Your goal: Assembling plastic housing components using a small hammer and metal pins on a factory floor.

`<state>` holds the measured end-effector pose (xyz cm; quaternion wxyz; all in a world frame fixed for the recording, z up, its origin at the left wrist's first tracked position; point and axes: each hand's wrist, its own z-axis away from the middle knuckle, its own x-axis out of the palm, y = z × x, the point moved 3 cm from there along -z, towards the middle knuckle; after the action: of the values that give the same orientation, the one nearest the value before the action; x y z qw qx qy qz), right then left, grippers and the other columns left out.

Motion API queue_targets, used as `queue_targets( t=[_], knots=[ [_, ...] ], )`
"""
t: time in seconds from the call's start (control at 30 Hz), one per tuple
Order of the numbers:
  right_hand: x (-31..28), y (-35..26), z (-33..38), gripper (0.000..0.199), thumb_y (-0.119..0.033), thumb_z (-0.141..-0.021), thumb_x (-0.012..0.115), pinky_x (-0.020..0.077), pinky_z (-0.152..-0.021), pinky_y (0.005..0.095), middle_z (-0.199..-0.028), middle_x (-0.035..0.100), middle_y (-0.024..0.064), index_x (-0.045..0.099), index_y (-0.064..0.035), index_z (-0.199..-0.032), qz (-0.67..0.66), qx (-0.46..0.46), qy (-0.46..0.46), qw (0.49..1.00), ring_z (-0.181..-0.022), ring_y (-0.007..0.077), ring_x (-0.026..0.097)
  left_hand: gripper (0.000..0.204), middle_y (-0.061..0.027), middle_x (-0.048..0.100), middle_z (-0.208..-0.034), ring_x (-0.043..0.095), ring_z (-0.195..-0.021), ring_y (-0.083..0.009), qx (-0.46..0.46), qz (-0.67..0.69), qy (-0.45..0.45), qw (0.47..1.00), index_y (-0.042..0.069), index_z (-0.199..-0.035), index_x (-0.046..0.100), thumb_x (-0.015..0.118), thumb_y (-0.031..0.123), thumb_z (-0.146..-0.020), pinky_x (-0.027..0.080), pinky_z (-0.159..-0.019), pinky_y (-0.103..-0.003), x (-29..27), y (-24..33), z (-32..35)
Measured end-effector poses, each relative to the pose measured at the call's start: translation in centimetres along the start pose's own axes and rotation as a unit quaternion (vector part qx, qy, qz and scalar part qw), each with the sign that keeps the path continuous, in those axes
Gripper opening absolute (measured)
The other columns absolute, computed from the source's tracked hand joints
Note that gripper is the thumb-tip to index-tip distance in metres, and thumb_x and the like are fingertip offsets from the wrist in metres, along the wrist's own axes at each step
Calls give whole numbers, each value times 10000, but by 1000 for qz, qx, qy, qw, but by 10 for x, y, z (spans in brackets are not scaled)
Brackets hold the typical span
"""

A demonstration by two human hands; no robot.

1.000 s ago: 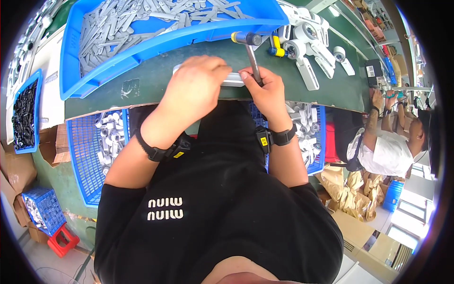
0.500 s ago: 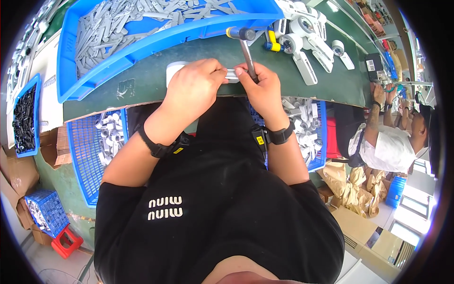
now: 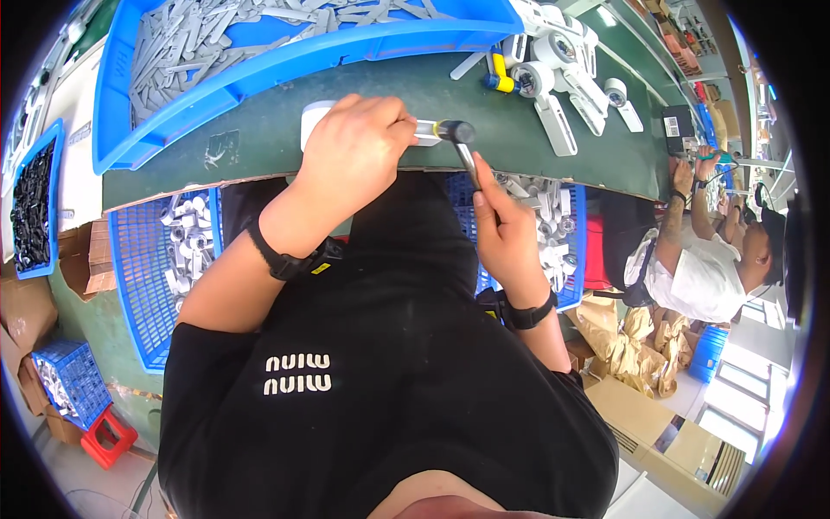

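Note:
My left hand [image 3: 350, 156] presses down on a white plastic part [image 3: 316, 117] lying on the green bench top [image 3: 259, 151]; the hand hides most of the part. My right hand [image 3: 506, 233] grips the handle of a small hammer [image 3: 458, 138], whose dark head rests on the right end of the white part, just beside my left fingers. Black wristbands sit on both wrists.
A large blue bin [image 3: 259, 43] of grey plastic strips stands behind the part. White roller assemblies [image 3: 562, 78] lie at the back right. Blue baskets [image 3: 164, 268] of white parts hang under the bench on both sides. Another person [image 3: 709, 268] works at the right.
The hammer has swung down from raised over the bench to the white part, and my right hand has dropped toward my body. My left hand stays on the part.

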<state>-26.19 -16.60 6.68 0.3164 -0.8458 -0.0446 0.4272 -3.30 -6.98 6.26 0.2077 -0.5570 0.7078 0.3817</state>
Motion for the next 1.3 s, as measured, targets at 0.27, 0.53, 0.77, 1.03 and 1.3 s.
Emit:
queue_targets(
  t=[0.27,0.53,0.77,1.03,1.3],
  knots=[
    [-4,-13,1,505,-31,-1089,605,446,-629,264,-704,551,27,593,-72,-1592,-151,139,61,977,-629,90,485,52,-16,751,-945,679,-777,-277,-2,0,17,1000,72,-875,790,828,105,-861,538,-736,-403,-2,2,0],
    [-6,2,0,473,-99,-1163,518,426,-564,218,-743,567,-33,536,-48,-1632,-286,166,45,943,-614,33,487,191,-64,646,-993,671,-977,-282,4,-55,-78,995,67,-990,726,775,78,-806,550,-867,-399,-2,12,-10],
    [4,12,3,480,-105,-1170,514,401,-538,198,-756,561,-25,519,-72,-1649,-349,231,46,907,-602,33,473,255,-114,679,-1351,636,-1308,-294,62,28,-113,991,78,-1010,824,709,5,-795,515,-1080,-385,-40,7,-4],
    [8,1,-14,518,-96,-1156,526,441,-639,216,-782,596,-36,494,-94,-1674,-249,219,-42,942,-665,35,489,233,-148,701,-1285,703,-1113,-407,-96,86,-55,990,29,-1130,771,750,-2,-900,594,-932,-477,-25,-17,16],
    [-2,-4,-27,503,-48,-1141,530,506,-676,237,-853,669,4,514,-30,-1643,-383,93,95,914,-707,74,585,210,-103,664,-998,697,-927,-316,-78,6,25,997,0,-1114,760,792,37,-909,596,-765,-425,-7,-11,21]
  ],
)
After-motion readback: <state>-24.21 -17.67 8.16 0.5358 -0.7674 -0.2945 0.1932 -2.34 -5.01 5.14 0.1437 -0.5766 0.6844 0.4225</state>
